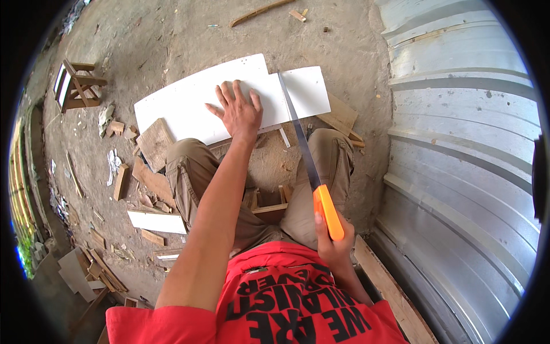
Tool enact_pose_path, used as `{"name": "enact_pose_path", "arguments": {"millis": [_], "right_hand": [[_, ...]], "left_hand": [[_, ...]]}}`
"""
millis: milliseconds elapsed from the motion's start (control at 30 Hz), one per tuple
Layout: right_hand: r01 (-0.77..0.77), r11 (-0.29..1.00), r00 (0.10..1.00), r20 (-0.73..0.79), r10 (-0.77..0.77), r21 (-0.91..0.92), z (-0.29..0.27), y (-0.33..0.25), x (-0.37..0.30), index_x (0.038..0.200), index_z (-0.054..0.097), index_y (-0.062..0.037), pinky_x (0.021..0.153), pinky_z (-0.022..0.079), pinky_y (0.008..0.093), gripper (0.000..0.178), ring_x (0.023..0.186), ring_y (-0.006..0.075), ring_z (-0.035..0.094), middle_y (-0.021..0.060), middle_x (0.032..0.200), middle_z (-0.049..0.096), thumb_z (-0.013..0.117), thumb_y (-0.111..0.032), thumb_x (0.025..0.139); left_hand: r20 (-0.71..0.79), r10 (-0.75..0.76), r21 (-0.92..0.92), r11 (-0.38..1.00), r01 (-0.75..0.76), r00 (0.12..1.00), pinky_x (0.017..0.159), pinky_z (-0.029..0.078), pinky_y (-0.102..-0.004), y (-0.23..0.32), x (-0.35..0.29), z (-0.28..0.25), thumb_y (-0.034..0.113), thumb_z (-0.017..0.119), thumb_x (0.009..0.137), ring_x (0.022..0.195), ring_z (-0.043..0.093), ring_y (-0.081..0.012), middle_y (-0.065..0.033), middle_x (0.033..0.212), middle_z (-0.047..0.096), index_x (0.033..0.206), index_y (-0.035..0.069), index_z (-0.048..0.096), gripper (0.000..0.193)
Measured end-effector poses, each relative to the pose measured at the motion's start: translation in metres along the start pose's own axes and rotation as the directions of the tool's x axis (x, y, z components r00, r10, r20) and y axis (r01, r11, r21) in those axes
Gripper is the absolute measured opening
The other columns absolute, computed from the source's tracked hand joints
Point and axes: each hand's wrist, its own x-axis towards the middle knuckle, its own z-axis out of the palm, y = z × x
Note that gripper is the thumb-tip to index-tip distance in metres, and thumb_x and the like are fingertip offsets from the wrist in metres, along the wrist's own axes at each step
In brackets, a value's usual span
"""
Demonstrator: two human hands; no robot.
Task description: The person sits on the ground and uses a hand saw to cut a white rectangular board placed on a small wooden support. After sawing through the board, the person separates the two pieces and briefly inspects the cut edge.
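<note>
A white board (183, 103) lies across in front of my knees. My left hand (240, 113) rests flat on top of it with the fingers spread. In my right hand (335, 243), close to my lap, is a handsaw (305, 150), gripped by its orange handle. The dark blade slants away from me and meets the board near its right end, its tip reaching the far edge. A narrow line runs along the blade there, and the end piece (308, 92) to its right sits slightly offset from the rest. How deep the cut goes I cannot tell.
Corrugated metal sheeting (458, 143) stands close on my right. Wooden offcuts (154, 140) and scraps litter the concrete floor to my left, with a small wooden stool (77, 86) farther off. Another wooden piece (342, 114) shows beneath the board's right end.
</note>
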Motion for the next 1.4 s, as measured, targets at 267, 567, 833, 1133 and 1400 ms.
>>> {"name": "enact_pose_path", "arguments": {"millis": [267,567,833,1133,1400], "right_hand": [[0.265,0.957,0.954,-0.111,-0.278,-0.12,0.083,-0.002,0.18,0.083,0.066,0.0038,0.056,0.046,0.0425,0.039,0.059,0.034,0.065,0.0205,0.064,0.062,0.064,-0.033,0.096],[0.298,0.954,0.951,-0.07,-0.3,-0.037,0.085,-0.002,0.16,0.088,0.066,0.003,0.056,0.047,0.0385,0.03,0.059,0.0287,0.065,0.0184,0.064,0.062,0.065,-0.026,0.096],[-0.022,1.0,0.995,0.093,0.022,-0.002,-0.02,-0.005,-0.01,0.096,0.064,0.0045,0.053,0.039,0.0254,0.016,0.062,0.0035,0.048,-0.0002,0.066,0.054,0.064,-0.011,0.097],[0.114,0.982,0.991,-0.05,-0.123,-0.151,0.102,-0.044,0.263,0.078,0.065,0.0046,0.06,0.049,0.0462,0.042,0.067,0.0434,0.066,0.0237,0.065,0.063,0.064,-0.035,0.095],[0.129,0.99,0.99,0.041,-0.131,0.05,0.053,0.008,0.096,0.086,0.064,0.0016,0.053,0.041,0.0305,0.024,0.058,0.0087,0.05,0.0053,0.061,0.055,0.066,-0.019,0.098]], "left_hand": [[-0.017,0.0,0.04,0.999,0.001,1.0,0.119,0.001,-0.0672,0.003,0.005,0.003,0.042,0.041,0.099,0.152,0.017,-0.0332,-0.017,0.157,0.032,0.147,0.011,0.04,0.058],[-0.03,-0.026,-0.001,1.0,0.026,0.999,0.119,0.0,-0.0667,0.001,0.011,0.003,0.043,0.041,0.099,0.152,0.017,-0.0327,-0.0159,0.157,0.033,0.147,0.012,0.04,0.057],[0.002,-0.01,0.032,0.999,0.01,1.0,0.119,-0.001,-0.0672,-0.002,0.0,0.004,0.041,0.038,0.1,0.153,0.016,-0.0336,-0.018,0.156,0.031,0.148,0.011,0.039,0.057],[-0.047,-0.004,0.012,1.0,0.004,0.999,0.119,0.003,-0.0668,0.011,0.004,0.007,0.042,0.047,0.096,0.152,0.02,-0.0326,-0.0143,0.156,0.035,0.146,0.012,0.042,0.059],[-0.099,0.001,0.018,1.0,0.001,0.995,0.119,0.001,-0.0667,-0.004,0.004,0.01,0.041,0.043,0.097,0.152,0.02,-0.0333,-0.0178,0.155,0.035,0.145,0.012,0.044,0.056]]}}
